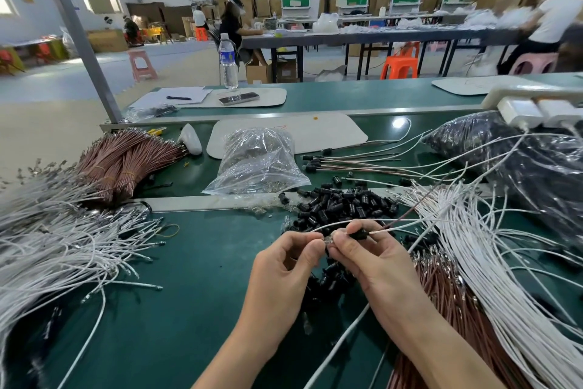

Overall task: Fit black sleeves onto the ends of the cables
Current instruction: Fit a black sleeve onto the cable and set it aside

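Our left hand (290, 259) and right hand (375, 262) meet over the near part of the green table (189, 278), fingertips almost touching. The left hand pinches the shiny tip of a white cable (382, 231) between thumb and forefinger. The right hand pinches a black sleeve (358, 234) threaded on that same cable, just right of the tip, and the cable runs on to the right from the sleeve.

Just beyond our hands lies a heap of loose sleeves (340, 202), with a few more scattered beneath our wrists. To the right, a fan of white cables (473, 246) spreads across the table, with brown cables (448, 287) beside it on the near side. Far right sits a dark plastic bag (504, 152).

To the left we see another spread of white cables (63, 246), and beyond it tied brown bundles (126, 161). A clear bag (258, 161) lies beyond the heap, and right of it a few sleeved cables (315, 164)
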The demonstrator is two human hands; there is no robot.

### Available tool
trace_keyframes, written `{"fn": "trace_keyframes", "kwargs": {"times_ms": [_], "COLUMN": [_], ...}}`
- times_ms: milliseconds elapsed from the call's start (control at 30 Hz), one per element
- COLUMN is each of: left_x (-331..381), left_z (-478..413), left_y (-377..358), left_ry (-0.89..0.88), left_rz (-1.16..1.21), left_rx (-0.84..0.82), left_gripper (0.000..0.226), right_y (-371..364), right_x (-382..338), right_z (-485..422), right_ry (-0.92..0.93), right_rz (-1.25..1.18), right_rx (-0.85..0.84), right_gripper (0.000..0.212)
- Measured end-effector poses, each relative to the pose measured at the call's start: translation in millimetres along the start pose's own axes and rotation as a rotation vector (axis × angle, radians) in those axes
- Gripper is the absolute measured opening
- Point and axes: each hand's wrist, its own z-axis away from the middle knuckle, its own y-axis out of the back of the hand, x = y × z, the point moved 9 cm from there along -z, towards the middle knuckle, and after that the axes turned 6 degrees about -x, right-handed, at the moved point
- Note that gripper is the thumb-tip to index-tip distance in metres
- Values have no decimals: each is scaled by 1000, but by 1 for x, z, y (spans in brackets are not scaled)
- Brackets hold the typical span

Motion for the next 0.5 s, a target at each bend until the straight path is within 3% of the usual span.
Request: {"fn": "trace_keyframes", "kwargs": {"times_ms": [300,500], "left_x": [5,27], "left_z": [-2,2], "left_y": [-1,-3], "left_ry": [-70,-312], "left_rz": [-76,-484], "left_rx": [22,26], "left_gripper": [15,18], "right_y": [-1,2], "right_x": [7,12], "right_z": [-4,-6], "right_ry": [-32,-102], "right_rz": [-29,-107], "right_rx": [7,-10], "right_gripper": [14,15]}}
